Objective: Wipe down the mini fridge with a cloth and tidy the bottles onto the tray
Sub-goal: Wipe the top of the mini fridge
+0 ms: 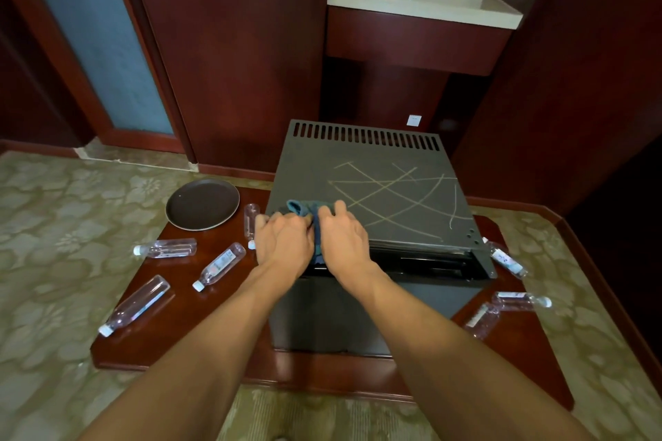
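A blue cloth [311, 215] is grasped by both the left hand [283, 238] and the right hand [342, 234] at the front left edge of the fridge [376, 190], while bottles [218, 267] are left lying on the table [215, 340] near the tray [202, 204].

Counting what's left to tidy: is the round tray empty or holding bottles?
Empty. The tray shows only its bare dark surface; the bottles lie tipped on the table around it.

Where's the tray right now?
In the head view, the round dark tray sits on the low wooden table's far left corner, left of the mini fridge, with nothing on it; one bottle lies between them.
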Demonstrator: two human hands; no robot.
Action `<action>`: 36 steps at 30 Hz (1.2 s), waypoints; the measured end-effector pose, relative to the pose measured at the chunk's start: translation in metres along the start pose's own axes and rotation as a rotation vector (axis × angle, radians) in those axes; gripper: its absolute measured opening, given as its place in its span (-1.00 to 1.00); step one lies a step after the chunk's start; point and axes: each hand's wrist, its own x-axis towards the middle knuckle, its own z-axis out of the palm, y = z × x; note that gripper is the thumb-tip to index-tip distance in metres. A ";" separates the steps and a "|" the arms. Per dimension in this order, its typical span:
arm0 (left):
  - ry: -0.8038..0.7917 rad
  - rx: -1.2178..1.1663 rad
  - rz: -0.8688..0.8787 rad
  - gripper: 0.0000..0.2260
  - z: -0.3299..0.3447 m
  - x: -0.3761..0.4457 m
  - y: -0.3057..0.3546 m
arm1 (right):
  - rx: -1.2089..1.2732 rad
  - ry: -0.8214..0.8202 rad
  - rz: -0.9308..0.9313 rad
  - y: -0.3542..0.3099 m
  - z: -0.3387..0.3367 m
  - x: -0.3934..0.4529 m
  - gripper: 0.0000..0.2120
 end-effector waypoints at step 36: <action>-0.050 0.005 0.142 -0.72 0.054 0.240 0.041 | -0.152 0.027 0.145 0.089 0.016 0.233 -0.74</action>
